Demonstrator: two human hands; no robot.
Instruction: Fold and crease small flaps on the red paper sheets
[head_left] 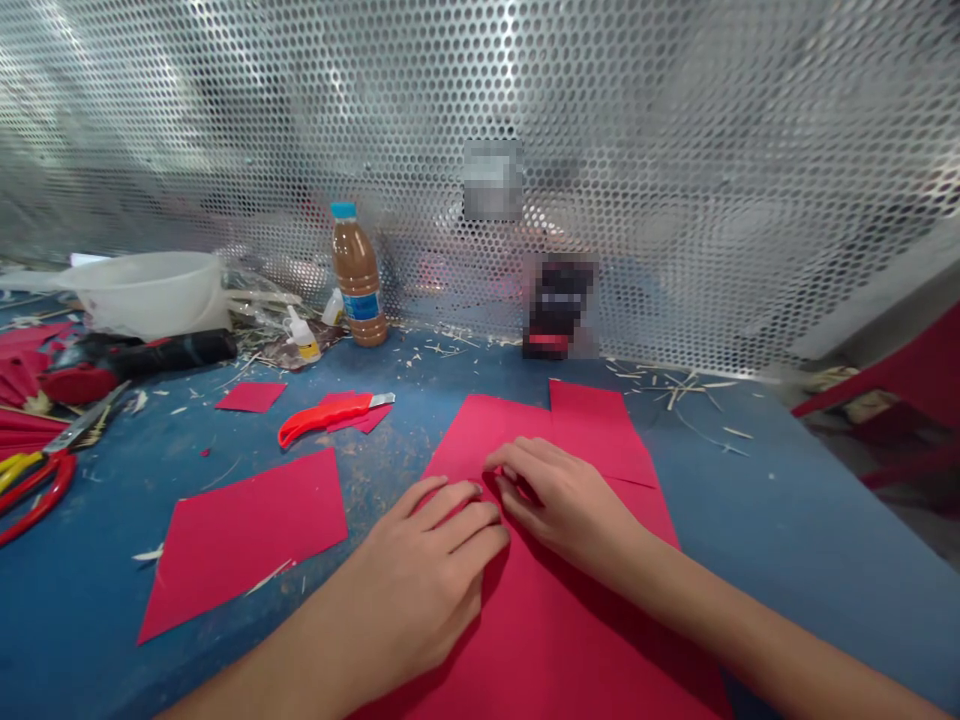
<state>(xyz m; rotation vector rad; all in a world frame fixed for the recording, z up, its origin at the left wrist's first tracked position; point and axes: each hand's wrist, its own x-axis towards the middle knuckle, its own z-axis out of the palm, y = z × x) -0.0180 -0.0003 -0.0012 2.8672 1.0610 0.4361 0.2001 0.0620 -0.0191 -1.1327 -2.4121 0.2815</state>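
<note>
A large sheet of red paper (600, 620) lies on the blue table in front of me, with slits and flaps at its far end. My left hand (442, 560) rests palm down on it, its fingers slightly bent and a little apart. Just to the right, my right hand (551, 490) has thumb and fingertips brought together at a small raised bit of the red paper. The fingertips of both hands are close to each other near the sheet's middle. What lies under the left palm is hidden.
Left of the sheet are a red paper piece (255, 535), an orange utility knife (326, 415) and scissors (52, 480). Farther back stand a brown bottle (358, 285), a glue bottle (303, 338), a white tub (154, 300) and a black-red power tool (142, 358). A perforated metal panel (420, 100) closes the back.
</note>
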